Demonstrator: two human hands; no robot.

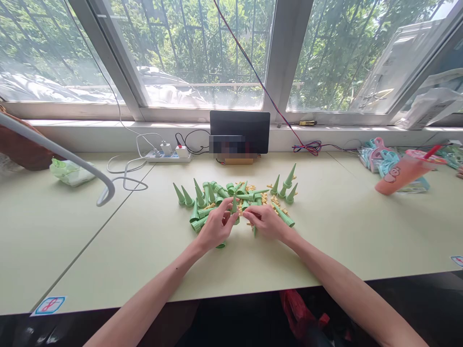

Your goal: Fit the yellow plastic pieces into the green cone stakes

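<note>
Near the middle of the table my left hand [216, 227] grips a green plastic cone spike [234, 204], its point upward, between thumb and fingers. Close by on its right, my right hand [266, 220] pinches a small yellow plastic piece [241, 213] against the spike's side; whether it is seated there I cannot tell. A pile of loose green spikes [219, 189] lies beyond both hands. Small yellow pieces [265, 198] are scattered among them. At the pile's right, several upright spikes [290, 176] have yellow pieces at their sides. Another spike [284, 215] lies beside my right hand.
A dark screen [240, 126] stands at the back by the window. Left of it are a power strip [170, 156] with white cables and a green plastic packet [72, 172]. A white curved tube [72, 153] crosses the left. A tilted drink cup [403, 176] is at right.
</note>
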